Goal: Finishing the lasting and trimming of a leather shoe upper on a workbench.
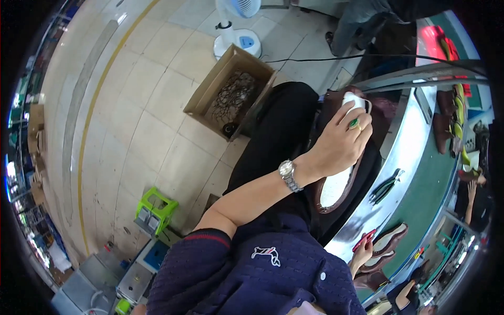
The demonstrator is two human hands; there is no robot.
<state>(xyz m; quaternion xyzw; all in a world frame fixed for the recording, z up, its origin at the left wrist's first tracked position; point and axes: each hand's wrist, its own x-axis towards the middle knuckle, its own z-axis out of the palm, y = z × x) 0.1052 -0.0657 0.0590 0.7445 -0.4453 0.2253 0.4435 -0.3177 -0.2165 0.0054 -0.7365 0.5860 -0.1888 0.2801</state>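
Note:
A brown leather shoe lies lengthwise on my lap, its long white face up and framed by a brown edge. My left hand, wearing a watch and a green-stoned ring, is closed over its upper part, fingers curled on the white surface. Down at the right, beside my torso, my right hand grips a small red tool over the bench edge; its exact kind is too small to tell. More brown shoe pieces with pale edges lie just beyond that hand.
Dark-handled pliers rest on the shiny bench strip, beside a green mat. More shoes stand farther along. An open carton, a white fan and a green stool are on the floor. Other people work nearby; a black cable crosses the top.

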